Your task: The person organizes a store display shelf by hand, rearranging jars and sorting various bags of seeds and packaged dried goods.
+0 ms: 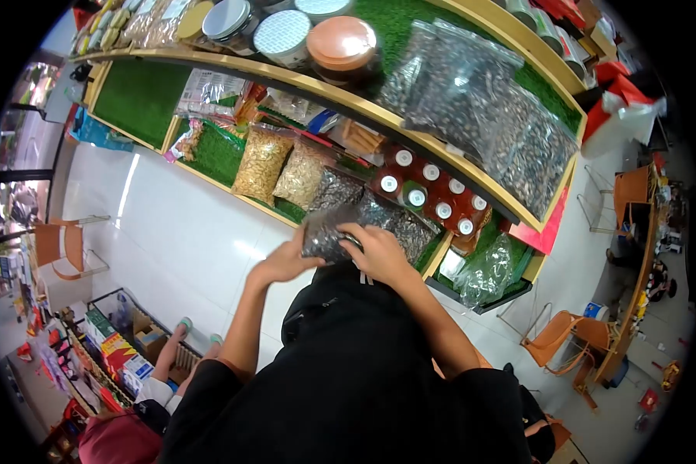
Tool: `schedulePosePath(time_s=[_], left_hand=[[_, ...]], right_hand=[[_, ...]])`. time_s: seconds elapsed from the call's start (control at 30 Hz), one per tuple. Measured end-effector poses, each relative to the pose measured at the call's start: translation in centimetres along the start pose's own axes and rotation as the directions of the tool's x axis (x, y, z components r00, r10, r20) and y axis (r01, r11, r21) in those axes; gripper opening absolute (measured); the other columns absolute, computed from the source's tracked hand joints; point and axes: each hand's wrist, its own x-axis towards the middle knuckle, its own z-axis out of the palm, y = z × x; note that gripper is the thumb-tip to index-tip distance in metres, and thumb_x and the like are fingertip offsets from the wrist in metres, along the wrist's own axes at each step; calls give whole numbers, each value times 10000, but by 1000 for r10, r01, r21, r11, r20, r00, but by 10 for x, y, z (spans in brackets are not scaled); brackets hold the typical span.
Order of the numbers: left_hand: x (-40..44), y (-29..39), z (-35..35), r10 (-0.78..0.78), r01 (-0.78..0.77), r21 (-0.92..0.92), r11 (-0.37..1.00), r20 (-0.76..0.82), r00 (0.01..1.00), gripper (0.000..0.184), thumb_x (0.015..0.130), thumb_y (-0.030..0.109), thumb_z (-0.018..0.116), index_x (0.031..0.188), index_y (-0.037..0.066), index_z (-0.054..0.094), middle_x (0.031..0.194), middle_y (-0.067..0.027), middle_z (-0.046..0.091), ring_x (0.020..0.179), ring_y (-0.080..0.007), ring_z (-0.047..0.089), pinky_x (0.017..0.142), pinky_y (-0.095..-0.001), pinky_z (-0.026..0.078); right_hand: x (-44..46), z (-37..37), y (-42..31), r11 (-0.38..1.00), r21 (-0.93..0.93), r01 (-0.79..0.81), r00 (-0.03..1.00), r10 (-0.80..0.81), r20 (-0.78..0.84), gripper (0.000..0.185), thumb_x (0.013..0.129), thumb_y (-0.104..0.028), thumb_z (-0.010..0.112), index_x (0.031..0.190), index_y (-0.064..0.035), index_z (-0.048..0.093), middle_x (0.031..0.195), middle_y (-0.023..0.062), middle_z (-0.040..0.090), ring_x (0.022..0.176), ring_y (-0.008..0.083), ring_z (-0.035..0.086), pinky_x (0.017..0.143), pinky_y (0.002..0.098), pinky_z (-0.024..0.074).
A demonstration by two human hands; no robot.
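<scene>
Between my hands, in front of my chest, is a clear plastic bag of dark seeds or beans [326, 233]. My left hand [286, 261] grips its left side, thumb pointing inward. My right hand [380, 254] holds the bag's right edge with bent fingers. Just beyond the held bag, on the lower shelf, lie a bag of dark beans [336, 188], a bag of pale kernels [302, 170] and a bag of yellowish kernels [261, 164]. Another dark-filled bag [400, 224] rests there beside my right hand, partly hidden by it.
An upper shelf [410, 124] overhangs the lower one, bearing large dark-filled bags [472, 93] and lidded jars [342, 46]. Red bottles with white caps [429, 189] stand below. A crumpled plastic bag [487, 271] hangs at the right. A person in maroon [120, 441] sits at lower left.
</scene>
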Motion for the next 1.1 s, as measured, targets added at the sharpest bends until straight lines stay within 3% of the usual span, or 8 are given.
schedulePosePath(time_s=[0.2, 0.33, 0.47, 0.63, 0.73, 0.9, 1.03, 1.1], left_hand=[[75, -77, -79, 357, -353, 63, 934, -256, 898, 922, 732, 17, 662, 1465, 29, 102, 1342, -285, 420, 1233, -347, 465, 1009, -358, 367], [133, -132, -106, 235, -220, 90, 971, -234, 943, 865, 707, -31, 608, 1445, 25, 160, 1363, -287, 377, 1278, -369, 398, 1053, -380, 325], [193, -249, -81, 27, -32, -9, 999, -310, 950, 794, 687, -1, 619, 1390, 26, 249, 1344, -283, 364, 1251, -426, 383, 1051, -415, 330], [176, -237, -69, 111, -130, -12, 991, -443, 889, 718, 693, 41, 637, 1338, 36, 321, 1295, -265, 411, 1225, -414, 404, 1028, -425, 348], [173, -233, -64, 142, -142, 36, 989, -468, 872, 685, 724, 72, 617, 1346, 43, 332, 1284, -257, 437, 1222, -410, 410, 1030, -432, 345], [175, -162, -79, -120, 276, 435, 857, -353, 928, 624, 766, 196, 616, 1316, 15, 384, 1293, -269, 447, 1201, -424, 429, 992, -448, 376], [179, -74, -88, 138, -154, 332, 930, 72, 988, 524, 830, 307, 575, 1222, -29, 484, 1192, -287, 537, 1098, -436, 513, 941, -422, 414], [181, -18, -79, 189, -242, 299, 923, 197, 962, 478, 849, 280, 599, 1185, -39, 479, 1152, -249, 569, 1057, -381, 561, 897, -395, 447]], right_hand=[[94, 56, 2, 996, -37, 79, 986, -84, -146, 290, 847, -111, 561, 1136, -103, 564, 802, 167, 615, 781, 347, 584, 702, 436, 479], [112, 121, 37, 999, -36, -1, 992, -3, -129, 367, 812, -68, 543, 1179, -93, 549, 896, 197, 636, 894, 366, 588, 775, 436, 480], [83, 169, 80, 889, -35, -456, 728, 395, 560, 425, 796, -137, 551, 1215, -64, 539, 1122, 215, 608, 1055, 377, 569, 890, 423, 460], [15, 163, 119, 848, 162, -505, 799, 388, 459, 381, 812, -186, 615, 1164, -47, 575, 1011, 177, 646, 950, 305, 622, 855, 378, 473], [9, 102, 114, 804, 169, -570, 797, 492, 349, 342, 829, -171, 625, 1144, -43, 586, 848, 101, 645, 790, 197, 615, 733, 325, 482], [26, -14, 57, 743, 467, -480, 711, 641, -290, 224, 830, -40, 585, 1054, -49, 597, 777, 68, 618, 697, 139, 574, 666, 282, 464], [35, -85, 14, 951, 171, -259, 481, 281, -831, 134, 806, 20, 606, 939, 4, 599, 872, 89, 624, 717, 121, 579, 665, 249, 470], [36, -115, 11, 933, -36, -357, 446, 136, -885, 420, 723, 19, 662, 1127, -20, 553, 1135, 141, 554, 991, 213, 549, 755, 311, 471]])
